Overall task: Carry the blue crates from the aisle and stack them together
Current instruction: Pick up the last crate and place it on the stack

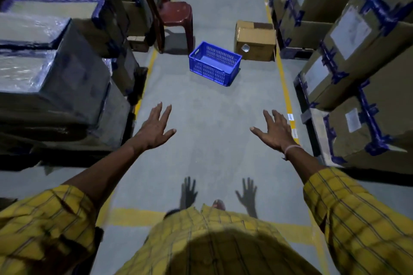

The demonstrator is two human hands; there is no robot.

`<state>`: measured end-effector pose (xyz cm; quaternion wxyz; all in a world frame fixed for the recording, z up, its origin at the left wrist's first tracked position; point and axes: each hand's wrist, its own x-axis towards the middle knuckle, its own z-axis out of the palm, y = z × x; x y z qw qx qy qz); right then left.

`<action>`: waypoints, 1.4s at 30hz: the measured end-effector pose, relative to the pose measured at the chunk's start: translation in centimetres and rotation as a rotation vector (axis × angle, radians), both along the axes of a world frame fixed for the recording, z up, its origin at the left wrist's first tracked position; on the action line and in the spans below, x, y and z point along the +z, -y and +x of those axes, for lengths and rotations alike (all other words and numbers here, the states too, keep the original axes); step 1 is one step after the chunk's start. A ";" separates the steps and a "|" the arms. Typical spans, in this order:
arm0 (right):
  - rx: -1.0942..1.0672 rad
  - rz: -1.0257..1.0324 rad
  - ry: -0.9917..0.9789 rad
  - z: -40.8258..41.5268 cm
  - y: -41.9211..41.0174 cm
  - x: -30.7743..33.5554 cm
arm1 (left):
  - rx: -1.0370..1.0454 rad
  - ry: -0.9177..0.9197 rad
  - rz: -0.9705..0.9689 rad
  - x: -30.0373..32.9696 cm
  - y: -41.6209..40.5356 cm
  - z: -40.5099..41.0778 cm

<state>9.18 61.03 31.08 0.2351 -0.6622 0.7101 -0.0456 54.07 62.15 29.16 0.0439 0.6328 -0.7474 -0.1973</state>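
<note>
Blue crate (215,63) is sitting ahead on the aisle floor, just left of the cardboard box (255,40), long axis slanting. I'm seeing left hand (156,127) and right hand (275,130) both spread, holding nothing, roughly equally far.

Left hand (156,128) and right hand (277,129) outstretched — fingers spread, empty.

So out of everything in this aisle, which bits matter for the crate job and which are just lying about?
Part of the job:
blue crate, empty, on the aisle floor
left hand and right hand, both open, holding nothing

Just lying about:
red plastic chair
cardboard box beside the crate
taped cartons stacked along both sides
</note>
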 end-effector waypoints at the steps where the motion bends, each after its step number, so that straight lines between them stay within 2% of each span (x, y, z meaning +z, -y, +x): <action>1: 0.011 -0.001 -0.009 0.1 2.5 0.3 | 0.013 -0.012 -0.004 0.4 2.0 -0.3; 10: 0.061 0.001 -0.058 2.4 23.2 0.8 | 0.028 0.001 0.004 -1.3 21.6 0.9; 18: -0.036 0.009 -0.074 6.7 43.0 -1.9 | -0.032 0.027 0.019 -2.2 45.1 3.9; 22: -0.106 0.010 -0.048 9.4 51.6 -2.1 | -0.138 0.064 0.017 -1.0 56.1 5.4; 29: -0.186 0.059 -0.010 12.4 63.3 -3.1 | -0.220 0.062 0.041 -0.9 71.2 6.2; 42: -0.309 0.085 0.086 9.9 84.5 -10.6 | -0.323 0.053 0.131 -8.7 95.2 3.5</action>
